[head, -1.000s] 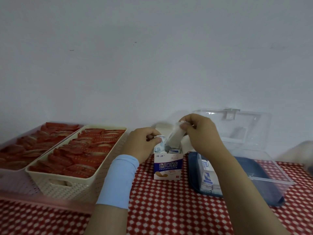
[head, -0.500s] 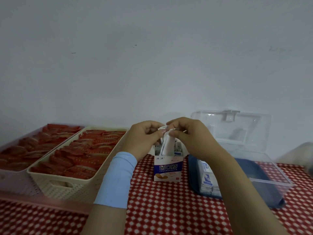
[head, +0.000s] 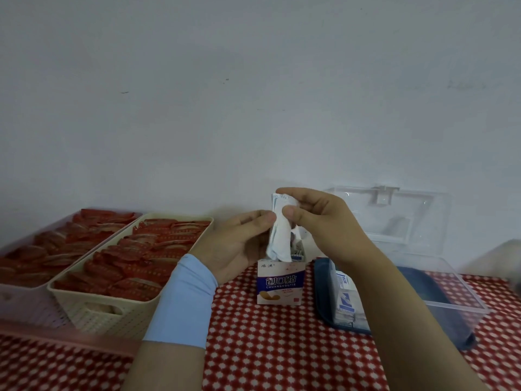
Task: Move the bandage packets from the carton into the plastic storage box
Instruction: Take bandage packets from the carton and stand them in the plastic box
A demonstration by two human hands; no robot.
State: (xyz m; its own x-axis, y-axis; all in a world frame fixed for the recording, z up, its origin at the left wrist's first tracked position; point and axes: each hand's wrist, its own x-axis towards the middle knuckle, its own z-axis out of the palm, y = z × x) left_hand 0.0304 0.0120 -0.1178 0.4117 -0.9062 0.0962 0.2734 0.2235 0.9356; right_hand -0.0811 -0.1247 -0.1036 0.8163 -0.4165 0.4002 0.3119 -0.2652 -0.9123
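Storage box (head: 451,311): near right, open just beside the carton, keeping my carry short.
Carton (head: 280,283): upright on the checked cloth (head: 267,348), mouth up.
Bandage packets (head: 279,238): a bundle half out of the carton's mouth.
Right hand (head: 318,221): pinches the bundle's top to draw it up.
Left hand (head: 239,244): seemingly pinches its left edge, steadying; fingertips hidden.
Lid (head: 394,221): far, tipped back, clear of the drop.

A plain pale wall (head: 253,94) rises behind the red-checked tablecloth (head: 282,348).
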